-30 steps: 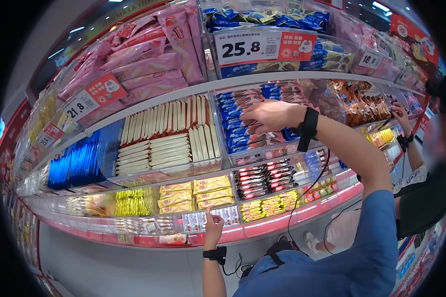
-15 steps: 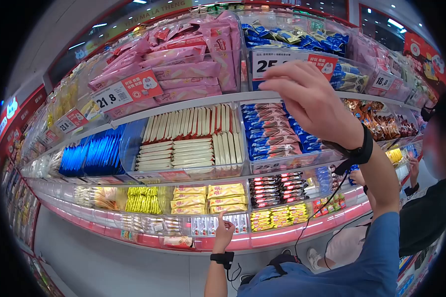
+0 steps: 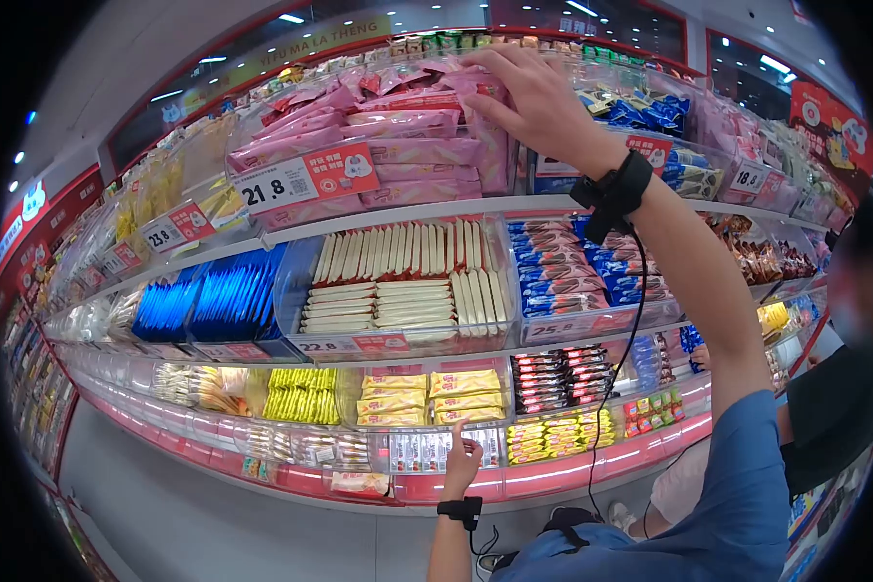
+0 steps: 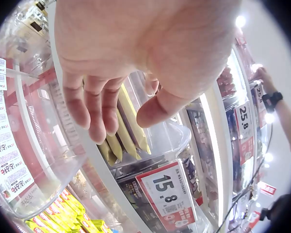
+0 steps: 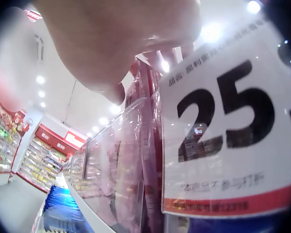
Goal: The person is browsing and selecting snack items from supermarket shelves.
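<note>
My right hand reaches over the right end of the upper bin of pink snack packets. Its fingers extend across the topmost packets, thumb apart from them, and no packet shows in its grasp. From the right wrist, the thumb hangs beside the pink wrappers, while the other fingertips are partly hidden. Lower down, my left hand hangs with loosely bent fingers in front of the yellow packets. The left wrist view shows nothing held between its thumb and fingers.
A 25.8 price card stands close beside the right hand. Below are bins of cream-coloured packets, blue packets and blue-and-pink packets. A cable hangs from the right wrist. Another person stands at the right.
My right hand has lifted away from the blue-and-pink packets and moved up and left to the pink packets. The left hand stays low by the shelf. The view has shifted.
</note>
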Action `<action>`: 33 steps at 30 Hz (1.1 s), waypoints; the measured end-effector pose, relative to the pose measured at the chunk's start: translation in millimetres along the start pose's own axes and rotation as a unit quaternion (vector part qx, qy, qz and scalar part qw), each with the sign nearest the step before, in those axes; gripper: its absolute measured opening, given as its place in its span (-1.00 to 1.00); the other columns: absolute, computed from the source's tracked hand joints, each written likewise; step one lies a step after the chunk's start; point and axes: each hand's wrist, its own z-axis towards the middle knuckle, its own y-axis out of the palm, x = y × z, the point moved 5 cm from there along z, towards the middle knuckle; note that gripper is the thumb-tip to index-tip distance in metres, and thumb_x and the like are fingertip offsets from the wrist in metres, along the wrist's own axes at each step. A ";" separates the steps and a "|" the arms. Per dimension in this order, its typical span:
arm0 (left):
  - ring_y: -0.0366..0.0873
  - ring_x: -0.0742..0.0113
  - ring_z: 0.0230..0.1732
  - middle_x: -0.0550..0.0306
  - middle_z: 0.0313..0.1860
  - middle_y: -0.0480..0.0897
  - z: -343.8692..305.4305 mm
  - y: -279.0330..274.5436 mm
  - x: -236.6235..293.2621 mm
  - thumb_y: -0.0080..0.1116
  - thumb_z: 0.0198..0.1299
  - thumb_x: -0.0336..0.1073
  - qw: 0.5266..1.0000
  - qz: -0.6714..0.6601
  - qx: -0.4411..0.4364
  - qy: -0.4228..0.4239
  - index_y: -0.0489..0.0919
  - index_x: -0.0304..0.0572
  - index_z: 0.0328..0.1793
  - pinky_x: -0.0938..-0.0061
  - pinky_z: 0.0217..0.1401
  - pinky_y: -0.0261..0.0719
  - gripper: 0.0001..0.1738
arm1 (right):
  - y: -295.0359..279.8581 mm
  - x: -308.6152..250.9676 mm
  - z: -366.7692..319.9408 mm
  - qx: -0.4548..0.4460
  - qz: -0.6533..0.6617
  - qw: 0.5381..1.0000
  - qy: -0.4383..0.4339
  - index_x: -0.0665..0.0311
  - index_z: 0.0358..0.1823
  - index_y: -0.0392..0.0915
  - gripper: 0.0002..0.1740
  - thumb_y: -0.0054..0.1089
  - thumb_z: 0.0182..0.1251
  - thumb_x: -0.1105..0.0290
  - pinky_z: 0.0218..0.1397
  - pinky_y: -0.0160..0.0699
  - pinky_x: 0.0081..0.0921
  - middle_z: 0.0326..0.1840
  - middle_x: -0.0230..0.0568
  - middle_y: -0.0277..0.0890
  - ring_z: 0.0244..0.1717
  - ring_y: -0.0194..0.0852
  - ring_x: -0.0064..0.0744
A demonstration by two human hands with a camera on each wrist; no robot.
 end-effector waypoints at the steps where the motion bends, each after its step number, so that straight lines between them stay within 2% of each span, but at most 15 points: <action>1: 0.54 0.34 -0.37 0.11 -0.36 0.53 1.4 0.3 -2.2 0.07 0.09 -0.48 1.000 -0.002 -0.001 0.003 0.17 0.12 0.44 0.43 -0.35 0.58 -0.26 | 5.4 5.0 -1.2 -0.014 0.010 1.000 0.012 0.09 0.06 0.52 -0.62 0.12 0.30 0.09 0.19 0.22 -0.14 0.06 -0.26 0.50 0.09 0.44 -0.20; 4: 0.54 0.36 -0.38 0.11 -0.35 0.52 0.3 -3.9 -3.5 0.07 0.09 -0.48 1.000 0.017 -0.008 0.007 0.17 0.13 0.45 0.44 -0.38 0.58 -0.25 | 12.7 10.1 -3.1 -0.035 0.086 0.995 0.024 0.16 -0.02 0.54 -0.67 0.13 0.28 0.16 0.15 0.25 -0.13 0.01 -0.23 0.50 0.06 0.44 -0.18; 10: 0.52 0.37 -0.41 0.12 -0.36 0.50 -1.8 -2.2 -1.2 0.06 0.10 -0.51 1.000 0.014 -0.006 0.002 0.16 0.11 0.46 0.48 -0.43 0.56 -0.24 | 14.3 9.8 -4.3 -0.015 0.068 0.997 0.015 0.20 -0.05 0.52 -0.69 0.13 0.25 0.21 0.16 0.25 -0.13 -0.02 -0.24 0.50 0.05 0.44 -0.17; 11: 0.52 0.37 -0.43 0.12 -0.37 0.50 -1.5 -2.1 1.0 0.05 0.10 -0.53 0.999 0.028 0.004 0.026 0.15 0.10 0.46 0.49 -0.45 0.56 -0.24 | 14.0 9.5 -3.5 -0.017 0.067 0.998 0.010 0.20 -0.04 0.52 -0.68 0.13 0.25 0.21 0.16 0.25 -0.13 0.00 -0.24 0.50 0.07 0.42 -0.17; 13: 0.53 0.37 -0.43 0.11 -0.37 0.50 -0.8 -0.8 -1.5 0.04 0.10 -0.53 1.000 0.013 0.002 0.006 0.15 0.10 0.46 0.48 -0.47 0.56 -0.25 | 12.3 9.8 -4.1 -0.024 0.065 0.998 0.001 0.20 -0.01 0.51 -0.66 0.13 0.26 0.20 0.17 0.24 -0.15 0.04 -0.24 0.49 0.11 0.40 -0.18; 16: 0.55 0.34 -0.47 0.09 -0.37 0.51 -2.5 -1.6 1.8 0.02 0.12 -0.53 0.999 0.036 0.006 0.008 0.14 0.10 0.46 0.44 -0.46 0.59 -0.26 | -21.6 1.7 -2.6 0.061 0.049 0.997 -0.005 0.17 0.06 0.49 -0.63 0.12 0.28 0.19 0.21 0.20 -0.19 0.12 -0.20 0.48 0.18 0.35 -0.16; 17: 0.55 0.34 -0.47 0.09 -0.38 0.51 -3.0 -1.6 1.6 0.01 0.13 -0.53 0.999 0.039 0.013 0.018 0.14 0.09 0.47 0.44 -0.45 0.60 -0.26 | -34.7 4.9 -4.7 0.056 0.063 0.996 0.000 0.16 0.11 0.47 -0.61 0.10 0.31 0.18 0.24 0.16 -0.23 0.16 -0.15 0.45 0.21 0.32 -0.12; 20: 0.55 0.35 -0.48 0.11 -0.41 0.49 -3.0 -1.3 4.8 0.00 0.13 -0.52 1.000 0.023 0.016 0.012 0.15 0.06 0.45 0.44 -0.44 0.61 -0.28 | -67.7 21.9 -23.6 -0.007 -0.002 1.000 0.011 0.17 0.10 0.47 -0.63 0.08 0.33 0.19 0.26 0.13 -0.23 0.18 -0.14 0.44 0.20 0.33 -0.12; 24: 0.50 0.36 -0.50 0.14 -0.45 0.48 1.0 -0.1 0.9 0.01 0.10 -0.53 0.999 0.029 0.034 0.022 0.19 0.03 0.41 0.46 -0.43 0.56 -0.31 | -110.4 6.5 -63.6 -0.083 -0.050 0.995 -0.038 0.22 0.05 0.47 -0.66 0.15 0.23 0.37 0.19 0.20 -0.24 0.10 -0.17 0.47 0.13 0.38 -0.14; 25: 0.49 0.37 -0.49 0.15 -0.46 0.48 0.3 1.0 -4.2 0.01 0.10 -0.53 0.999 0.028 0.035 0.025 0.20 0.03 0.39 0.46 -0.43 0.54 -0.32 | -121.6 -1.8 -72.8 -0.118 -0.045 0.991 -0.044 0.25 0.01 0.46 -0.67 0.16 0.17 0.46 0.17 0.22 -0.25 0.06 -0.16 0.47 0.10 0.40 -0.13; 28: 0.49 0.37 -0.49 0.16 -0.47 0.47 1.1 -0.3 1.0 0.02 0.10 -0.54 0.998 0.035 0.042 0.034 0.22 0.00 0.36 0.47 -0.44 0.53 -0.35 | -140.9 -16.9 -113.5 -0.221 -0.005 0.974 -0.050 0.28 -0.03 0.45 -0.69 0.15 0.16 0.47 0.17 0.24 -0.23 0.05 -0.14 0.47 0.10 0.41 -0.14; 31: 0.49 0.38 -0.48 0.16 -0.47 0.48 1.1 1.1 1.9 0.01 0.09 -0.54 0.998 0.024 0.049 0.031 0.22 -0.01 0.36 0.46 -0.44 0.51 -0.35 | -136.4 -24.1 -162.8 -0.323 0.032 0.946 -0.005 0.29 0.03 0.45 -0.65 0.15 0.19 0.44 0.20 0.24 -0.21 0.11 -0.11 0.45 0.14 0.39 -0.14; 33: 0.50 0.36 -0.46 0.15 -0.47 0.49 3.9 6.5 -6.1 0.01 0.09 -0.54 0.998 0.010 0.062 0.027 0.23 -0.03 0.36 0.45 -0.41 0.50 -0.36 | -130.7 -26.3 -195.0 -0.337 0.054 0.939 0.044 0.28 0.10 0.43 -0.60 0.14 0.21 0.41 0.24 0.22 -0.20 0.16 -0.10 0.44 0.19 0.37 -0.14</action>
